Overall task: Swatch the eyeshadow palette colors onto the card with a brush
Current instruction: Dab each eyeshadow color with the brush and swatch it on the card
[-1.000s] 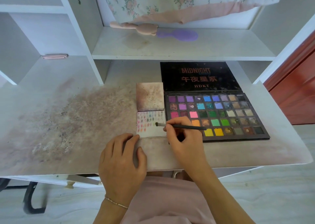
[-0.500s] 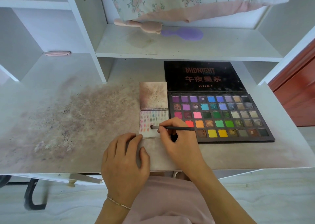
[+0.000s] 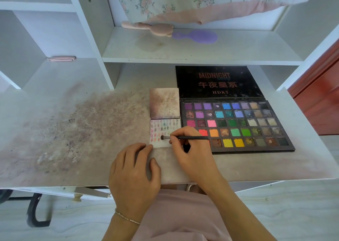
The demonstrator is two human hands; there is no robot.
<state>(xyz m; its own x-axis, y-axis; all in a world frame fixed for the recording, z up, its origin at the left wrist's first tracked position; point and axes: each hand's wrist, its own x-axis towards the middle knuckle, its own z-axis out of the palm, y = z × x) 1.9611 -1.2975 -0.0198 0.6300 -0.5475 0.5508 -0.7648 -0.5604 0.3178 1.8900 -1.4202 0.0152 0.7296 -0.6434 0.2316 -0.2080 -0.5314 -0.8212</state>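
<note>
An open black eyeshadow palette point(image 3: 236, 125) with several rows of coloured pans lies on the desk, lid flat behind it. Left of it lies a white swatch card point(image 3: 161, 130) covered with small colour dabs. My right hand point(image 3: 190, 149) pinches a thin black brush point(image 3: 185, 137), held level, its tip touching the lower middle of the card. My left hand point(image 3: 134, 174) rests flat on the desk, fingertips touching the card's near-left corner.
A stained square card point(image 3: 164, 102) lies just behind the swatch card. The desk point(image 3: 73, 130) is smudged with powder at left. A pink brush point(image 3: 148, 27) and a purple hairbrush point(image 3: 198, 36) lie on the shelf above. A pink clip point(image 3: 61, 58) sits on the left ledge.
The brush tip has moved left and down across the card, from its right edge to its lower middle. My left hand has stayed in place.
</note>
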